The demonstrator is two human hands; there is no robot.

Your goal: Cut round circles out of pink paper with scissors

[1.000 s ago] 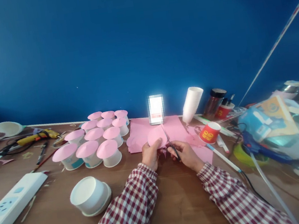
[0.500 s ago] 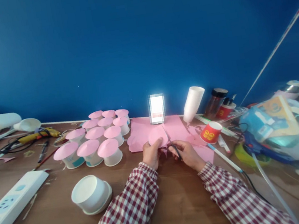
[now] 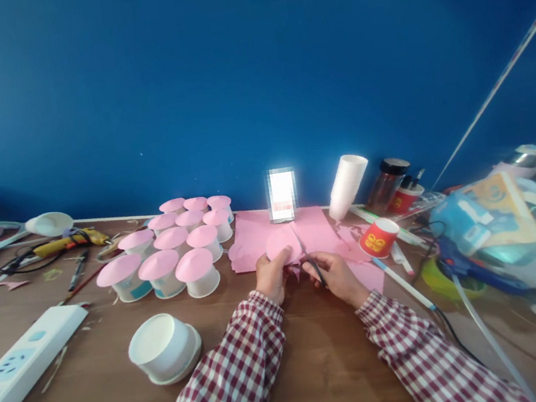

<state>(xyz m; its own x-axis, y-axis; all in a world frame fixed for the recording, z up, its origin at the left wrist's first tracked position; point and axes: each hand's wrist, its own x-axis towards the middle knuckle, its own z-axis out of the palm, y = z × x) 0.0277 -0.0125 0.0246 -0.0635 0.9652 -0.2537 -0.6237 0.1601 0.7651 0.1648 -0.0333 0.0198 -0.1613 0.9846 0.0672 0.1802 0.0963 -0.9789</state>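
My left hand [image 3: 272, 277] is closed on a round pink paper disc [image 3: 279, 242], thumb on top and fingers beneath. In my right hand [image 3: 338, 276] are dark-handled scissors [image 3: 311, 263], their blades lying along the disc's right edge. Below both hands a stack of pink paper sheets [image 3: 248, 241] lies on the wooden table, and a jagged scrap of paper hangs under the disc. To the left stand several white paper cups [image 3: 203, 283] capped with shallow pink paper cones [image 3: 193, 264].
An upturned white bowl [image 3: 162, 351] and a power strip [image 3: 21, 369] lie at left, with a yellow glue gun [image 3: 70, 242] behind. Toward the right are stacked white cups [image 3: 348, 186], a red paper cup [image 3: 379, 238], a blue glue gun [image 3: 480, 270] and plastic bags.
At the far left, another person's hand and a white cup stack have gone from view, and a pink sheet shows there. My hands, disc and scissors have barely moved.
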